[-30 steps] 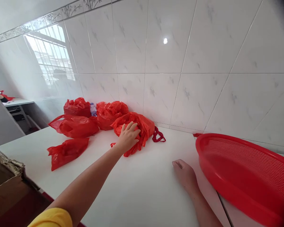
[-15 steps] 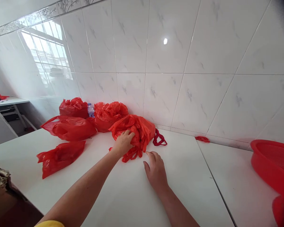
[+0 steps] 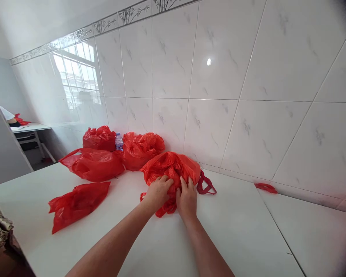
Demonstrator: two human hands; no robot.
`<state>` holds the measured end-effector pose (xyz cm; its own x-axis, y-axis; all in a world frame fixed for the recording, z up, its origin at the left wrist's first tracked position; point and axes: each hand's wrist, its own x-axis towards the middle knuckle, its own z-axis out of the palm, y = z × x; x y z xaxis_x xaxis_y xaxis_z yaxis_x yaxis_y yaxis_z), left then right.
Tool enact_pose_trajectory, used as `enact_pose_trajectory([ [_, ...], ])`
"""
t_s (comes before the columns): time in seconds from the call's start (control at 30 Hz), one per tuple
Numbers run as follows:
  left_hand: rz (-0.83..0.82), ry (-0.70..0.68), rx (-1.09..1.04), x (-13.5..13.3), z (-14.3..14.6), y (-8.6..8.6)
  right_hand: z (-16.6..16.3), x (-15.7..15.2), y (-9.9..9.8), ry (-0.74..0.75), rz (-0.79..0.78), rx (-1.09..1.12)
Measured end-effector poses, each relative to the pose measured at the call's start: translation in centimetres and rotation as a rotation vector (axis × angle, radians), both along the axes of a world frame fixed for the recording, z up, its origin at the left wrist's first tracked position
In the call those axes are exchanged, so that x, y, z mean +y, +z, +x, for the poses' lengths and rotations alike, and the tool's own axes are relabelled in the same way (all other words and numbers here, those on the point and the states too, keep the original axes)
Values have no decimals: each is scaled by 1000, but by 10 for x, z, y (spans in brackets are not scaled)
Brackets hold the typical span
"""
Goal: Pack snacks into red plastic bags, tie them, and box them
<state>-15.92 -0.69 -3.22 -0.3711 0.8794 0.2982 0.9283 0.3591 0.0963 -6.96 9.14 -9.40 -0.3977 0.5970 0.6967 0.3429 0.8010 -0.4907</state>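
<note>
A bunched red plastic bag (image 3: 187, 163) lies on the white table near the wall, its loose crumpled handles toward me. My left hand (image 3: 160, 192) presses into its front left side, fingers curled on the plastic and the tips partly hidden in the folds. Against the front right of the same bag is my right hand (image 3: 187, 198), fingers stretched out and a little apart, touching it. A dark red strap (image 3: 205, 184) lies in a loop just right of the bag.
More red bags (image 3: 93, 165) sit at the left, with a small plastic bottle (image 3: 119, 142) among them. One flat red bag (image 3: 79, 204) lies closer to me. A cardboard box (image 3: 0, 234) stands at the left edge. A red scrap (image 3: 265, 187) rests by the tiled wall (image 3: 213, 127).
My right hand has moved forward from the table onto the bag. My left hand stays on it. The view has shifted, and the red basin at the right is out of sight.
</note>
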Motion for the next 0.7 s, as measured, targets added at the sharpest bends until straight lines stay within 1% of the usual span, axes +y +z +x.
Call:
enact_pose_trajectory([
  [0.07, 1, -9, 7, 0, -1, 0, 0, 7, -3, 17, -44, 8],
  [0.17, -18, -6, -2, 0, -2, 1, 4, 11, -5, 57, -94, 88],
  [0.33, -54, 9, -17, 1, -2, 4, 11, 5, 5, 73, -74, 201],
  [0.47, -49, 5, 13, 4, 0, 4, 15, 0, 8, 55, -83, 205],
  [0.7, -73, 36, -4, 6, 3, 3, 23, 1, -1, 42, -79, 146],
])
